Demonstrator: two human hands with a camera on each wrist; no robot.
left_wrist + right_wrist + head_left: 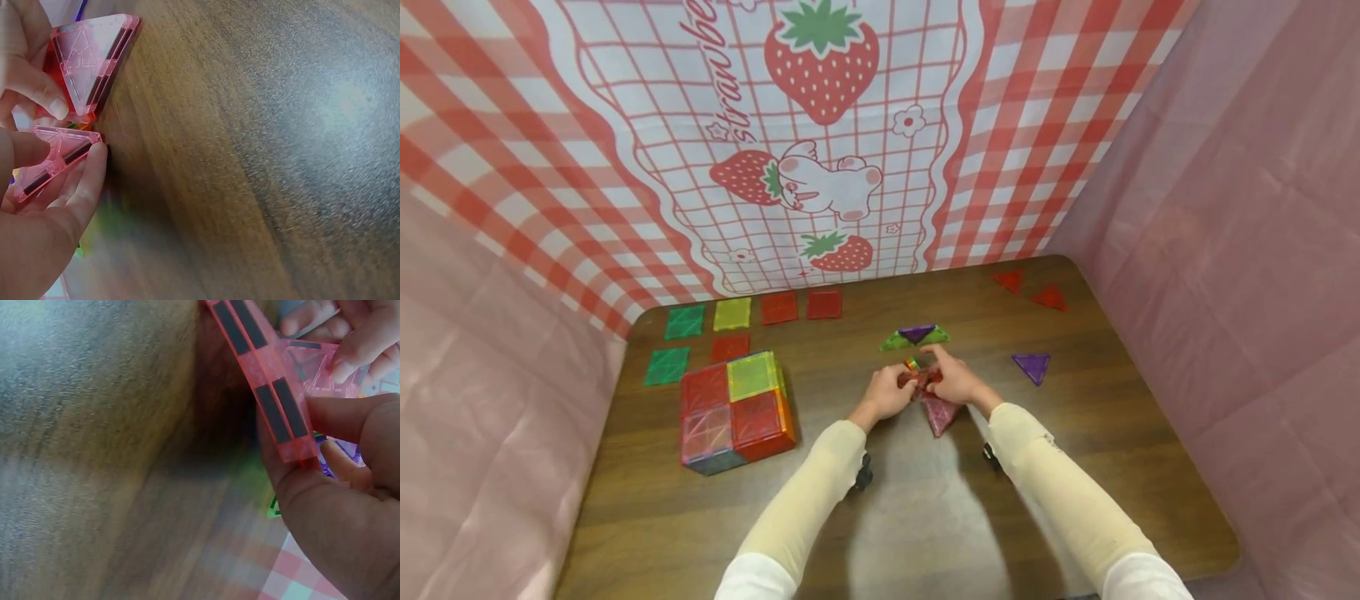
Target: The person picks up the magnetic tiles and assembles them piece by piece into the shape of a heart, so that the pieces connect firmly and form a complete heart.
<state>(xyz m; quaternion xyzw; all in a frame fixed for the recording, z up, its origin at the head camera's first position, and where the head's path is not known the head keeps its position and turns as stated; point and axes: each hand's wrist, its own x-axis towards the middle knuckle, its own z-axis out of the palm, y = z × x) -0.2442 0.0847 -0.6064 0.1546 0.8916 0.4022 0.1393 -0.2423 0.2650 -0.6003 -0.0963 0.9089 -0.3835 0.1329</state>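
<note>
Both hands meet near the middle of the table. The left hand (887,393) pinches a pink see-through triangular magnetic tile (59,156) between thumb and fingers. Beside it, the right hand (957,380) grips a pair of pink triangular magnetic tiles (269,387), pressed together face to face with dark magnet strips along their edges. Their pink face (938,415) points down toward the person in the head view. A small multicoloured piece (912,364), too small to make out, shows just beyond the fingers. Fingers partly cover the tiles.
Left of the hands stands a block of red, yellow and orange tiles (706,390). Green (685,322), yellow (732,314) and red square tiles (824,304) lie behind it. Beyond the hands are green-and-purple triangles (916,335); a purple triangle (1032,367) and red triangles (1049,297) lie right.
</note>
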